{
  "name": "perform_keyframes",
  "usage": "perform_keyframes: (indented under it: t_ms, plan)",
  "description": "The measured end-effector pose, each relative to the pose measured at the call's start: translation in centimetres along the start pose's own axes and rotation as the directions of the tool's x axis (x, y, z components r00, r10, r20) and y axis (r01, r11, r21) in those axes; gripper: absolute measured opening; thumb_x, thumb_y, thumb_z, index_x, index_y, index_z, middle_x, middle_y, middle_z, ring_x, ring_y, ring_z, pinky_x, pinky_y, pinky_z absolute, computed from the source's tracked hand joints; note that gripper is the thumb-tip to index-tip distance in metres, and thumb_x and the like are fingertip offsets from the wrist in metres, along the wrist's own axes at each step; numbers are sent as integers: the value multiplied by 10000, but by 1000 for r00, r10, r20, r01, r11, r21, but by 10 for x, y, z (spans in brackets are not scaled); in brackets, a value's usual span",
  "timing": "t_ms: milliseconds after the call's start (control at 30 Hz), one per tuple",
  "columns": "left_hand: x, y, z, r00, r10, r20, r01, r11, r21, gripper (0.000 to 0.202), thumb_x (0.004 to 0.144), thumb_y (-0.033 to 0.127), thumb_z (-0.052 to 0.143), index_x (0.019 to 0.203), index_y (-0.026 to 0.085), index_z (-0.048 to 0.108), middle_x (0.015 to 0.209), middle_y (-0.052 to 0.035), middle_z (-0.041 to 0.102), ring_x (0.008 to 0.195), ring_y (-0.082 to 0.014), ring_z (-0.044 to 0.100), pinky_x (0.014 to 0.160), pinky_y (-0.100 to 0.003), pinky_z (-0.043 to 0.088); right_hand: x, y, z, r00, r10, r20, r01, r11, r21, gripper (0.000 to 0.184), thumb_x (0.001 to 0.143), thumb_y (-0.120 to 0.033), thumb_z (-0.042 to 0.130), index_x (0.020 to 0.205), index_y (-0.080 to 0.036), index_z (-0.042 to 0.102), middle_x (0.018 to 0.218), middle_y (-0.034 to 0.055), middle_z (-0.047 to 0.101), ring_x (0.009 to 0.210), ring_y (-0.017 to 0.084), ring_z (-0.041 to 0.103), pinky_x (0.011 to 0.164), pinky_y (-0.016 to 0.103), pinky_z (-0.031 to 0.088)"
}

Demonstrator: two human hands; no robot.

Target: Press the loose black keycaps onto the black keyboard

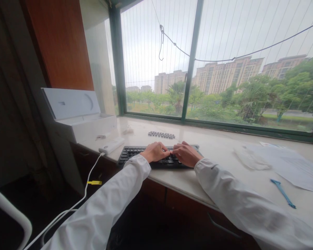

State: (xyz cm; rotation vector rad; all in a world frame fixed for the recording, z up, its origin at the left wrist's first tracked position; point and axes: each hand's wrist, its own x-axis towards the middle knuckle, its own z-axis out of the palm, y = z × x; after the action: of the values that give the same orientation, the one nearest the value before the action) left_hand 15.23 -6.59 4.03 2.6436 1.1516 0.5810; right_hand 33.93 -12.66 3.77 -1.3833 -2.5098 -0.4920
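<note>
A black keyboard [131, 154] lies on the pale stone sill [219, 149] below the window. Both of my hands rest on its middle, fingertips meeting. My left hand [154, 152] is curled with its fingers pressed down on the keys. My right hand [185, 154] is also curled, fingers bent toward the same spot. What they pinch, if anything, is hidden under the fingers. A row of loose dark keycaps [161, 134] lies just behind the keyboard.
An open white box [78, 118] stands at the left. A white adapter [111, 146] with a white cable [90, 175] sits beside the keyboard. Clear plastic sheets and paper [284, 161] and a blue tool [283, 193] lie to the right.
</note>
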Motion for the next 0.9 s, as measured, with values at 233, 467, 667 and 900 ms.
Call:
perform_keyframes:
  t_ms: [233,467,667,900]
  plan:
    - [-2,-5,2,1000,16,18,-16,1000,-3,468,761,597,473,746,223,753,544,-25,582,510,-123,483,498,-238,294,3,1,5,999,-38,-14,38,999,15,276,870,-136,431,734,-191,665,774,50,635,750,171,526,763,330,298]
    - [1,-8,0,996,68,-57,-66,998,23,430,784,497,467,699,184,751,512,-18,562,501,-105,440,508,-232,289,-3,10,8,992,69,-107,-59,993,100,302,874,-125,433,928,-234,709,872,33,668,795,152,571,771,324,305]
    - [7,-13,-13,987,61,-149,-54,997,53,343,784,410,473,880,254,764,585,-12,626,554,-121,501,567,-235,367,-4,12,5,952,172,-253,-149,983,107,332,864,-99,431,983,-231,711,904,54,672,850,162,563,796,320,316]
    - [21,-13,-28,988,53,-148,-27,985,172,320,778,385,489,907,270,759,684,-40,679,644,-161,582,638,-262,437,-4,6,8,985,119,-124,-101,985,141,441,772,-18,459,1021,-288,703,1003,31,623,856,146,553,808,305,346]
